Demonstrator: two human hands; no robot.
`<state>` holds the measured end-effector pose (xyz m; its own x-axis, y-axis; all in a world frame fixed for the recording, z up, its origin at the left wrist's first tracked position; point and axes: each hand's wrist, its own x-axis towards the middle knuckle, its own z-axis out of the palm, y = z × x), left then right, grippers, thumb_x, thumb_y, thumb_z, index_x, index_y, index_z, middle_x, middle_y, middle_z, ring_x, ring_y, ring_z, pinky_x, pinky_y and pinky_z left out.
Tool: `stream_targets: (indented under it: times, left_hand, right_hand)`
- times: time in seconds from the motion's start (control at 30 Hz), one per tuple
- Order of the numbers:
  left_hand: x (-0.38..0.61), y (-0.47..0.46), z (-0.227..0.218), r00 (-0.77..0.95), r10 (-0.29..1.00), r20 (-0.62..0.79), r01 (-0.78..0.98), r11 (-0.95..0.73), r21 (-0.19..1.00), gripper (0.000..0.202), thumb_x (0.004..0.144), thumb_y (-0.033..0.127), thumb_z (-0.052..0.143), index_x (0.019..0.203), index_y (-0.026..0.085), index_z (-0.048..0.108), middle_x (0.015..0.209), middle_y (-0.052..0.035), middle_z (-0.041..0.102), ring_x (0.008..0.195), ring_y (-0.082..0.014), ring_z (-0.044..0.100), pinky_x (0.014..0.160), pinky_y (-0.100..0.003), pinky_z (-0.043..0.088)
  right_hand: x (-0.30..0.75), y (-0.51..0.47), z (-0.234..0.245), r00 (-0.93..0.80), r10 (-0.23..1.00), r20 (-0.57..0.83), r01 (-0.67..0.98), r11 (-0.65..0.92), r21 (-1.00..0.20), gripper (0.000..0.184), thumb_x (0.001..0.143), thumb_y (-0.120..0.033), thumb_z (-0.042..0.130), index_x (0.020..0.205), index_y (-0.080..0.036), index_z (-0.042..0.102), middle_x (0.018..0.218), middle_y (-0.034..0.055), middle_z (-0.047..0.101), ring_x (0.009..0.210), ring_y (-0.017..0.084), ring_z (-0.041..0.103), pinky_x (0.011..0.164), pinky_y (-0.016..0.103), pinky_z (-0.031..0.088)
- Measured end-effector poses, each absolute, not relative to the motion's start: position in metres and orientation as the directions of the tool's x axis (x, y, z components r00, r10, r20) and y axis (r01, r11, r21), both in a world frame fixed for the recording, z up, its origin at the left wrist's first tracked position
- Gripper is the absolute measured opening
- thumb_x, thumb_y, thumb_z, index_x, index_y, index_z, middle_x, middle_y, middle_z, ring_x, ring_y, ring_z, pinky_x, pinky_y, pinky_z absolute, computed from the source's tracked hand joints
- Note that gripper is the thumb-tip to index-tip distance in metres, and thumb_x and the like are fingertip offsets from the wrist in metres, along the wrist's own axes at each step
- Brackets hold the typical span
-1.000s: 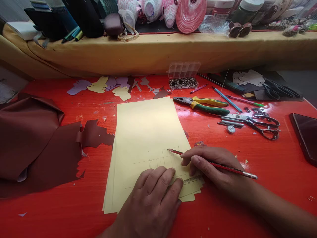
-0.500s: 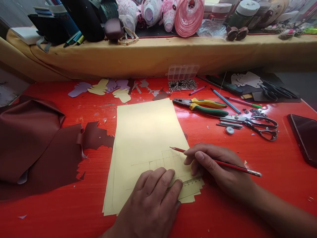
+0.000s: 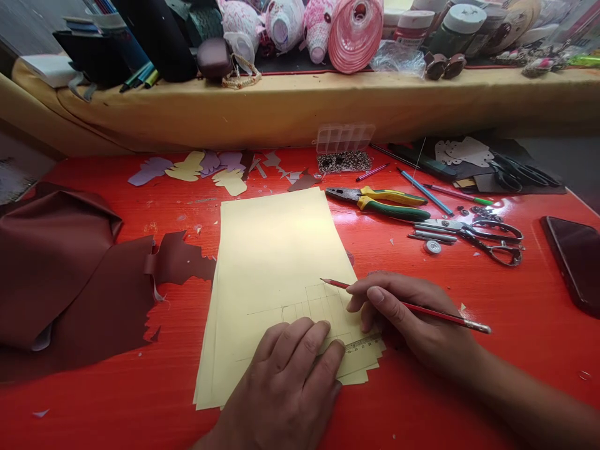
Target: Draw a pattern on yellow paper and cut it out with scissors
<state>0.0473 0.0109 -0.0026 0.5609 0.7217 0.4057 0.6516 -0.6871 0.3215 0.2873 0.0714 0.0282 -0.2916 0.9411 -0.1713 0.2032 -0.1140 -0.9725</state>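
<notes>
A stack of pale yellow paper [image 3: 272,250] lies on the red table [image 3: 422,400], with pencil lines forming a small grid near its lower right. My left hand [image 3: 285,381] lies flat on the paper, fingers pressed down on a clear ruler [image 3: 363,343] whose end sticks out to the right. My right hand [image 3: 403,315] grips a red pencil [image 3: 435,314]; its tip rests at the grid's upper right corner.
Dark brown leather [image 3: 60,269] lies at the left. Green-yellow pliers [image 3: 382,203], scissors [image 3: 482,236], pencils, a small parts box [image 3: 344,137] and paper cut-outs [image 3: 190,165] sit beyond the paper. A dark phone [image 3: 574,256] lies at the right edge. A cluttered shelf runs behind.
The pencil tip has shifted slightly to the right along the grid's top. My left hand stays pressed on the ruler.
</notes>
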Motion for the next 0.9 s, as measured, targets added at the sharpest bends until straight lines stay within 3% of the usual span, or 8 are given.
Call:
stream_targets:
  times: [0.9]
  left_hand:
    - [0.0468,0.0114,-0.0003,0.563,0.726,0.395,0.663,-0.682,0.309,0.027,0.106,0.021,0.056,0.128,0.017,0.073,0.131,-0.0093,0.074,0.123,-0.0269,0.063,0.108,-0.042,0.044]
  right_hand:
    - [0.2847,0.0728,0.0319,-0.309,0.937,-0.165,0.239,-0.092,-0.967,0.027,0.109,-0.04,0.061,0.106,-0.021,0.079,0.09,0.0057,0.081,0.066,0.016,0.075,0.055,0.023,0.059]
